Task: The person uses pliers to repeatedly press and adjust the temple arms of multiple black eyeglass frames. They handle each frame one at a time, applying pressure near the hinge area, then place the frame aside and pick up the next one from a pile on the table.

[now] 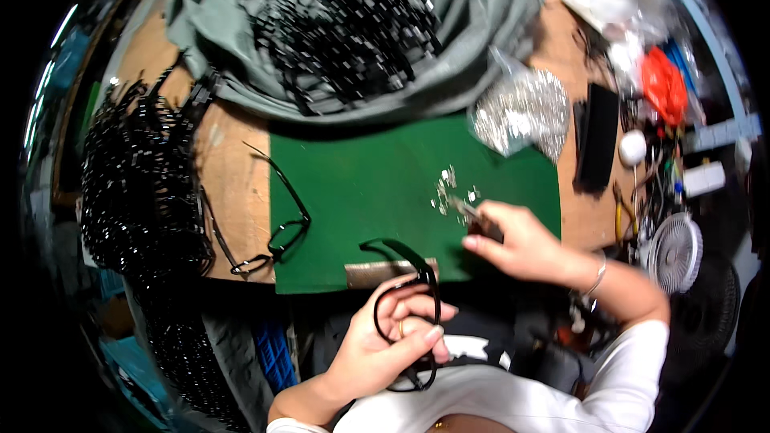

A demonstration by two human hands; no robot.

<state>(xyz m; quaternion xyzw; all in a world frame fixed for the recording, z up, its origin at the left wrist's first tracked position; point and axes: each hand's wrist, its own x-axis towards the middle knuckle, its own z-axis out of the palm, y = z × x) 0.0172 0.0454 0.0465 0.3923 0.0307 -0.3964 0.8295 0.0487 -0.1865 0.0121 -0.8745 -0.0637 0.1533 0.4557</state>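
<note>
My left hand (401, 337) is closed around a black eyeglass frame (437, 305) near the front edge of the green mat (361, 176). One temple of the frame points up over the mat. My right hand (517, 244) grips small pliers (467, 208) with a metal nose; my fingers partly hide the handles. Their tip reaches down at a scatter of tiny silvery metal pieces (447, 180) on the mat. Another black eyeglass frame (289, 232) lies unfolded across the mat's left edge.
Grey cloth (473, 84) at the back holds a heap of black frame parts (345, 40). More hang in a pile (144, 184) at the left. A clear bag of silvery pieces (521, 112), a black case (596, 138), yellow-handled pliers (624, 212) and a fan (675, 252) stand rightward.
</note>
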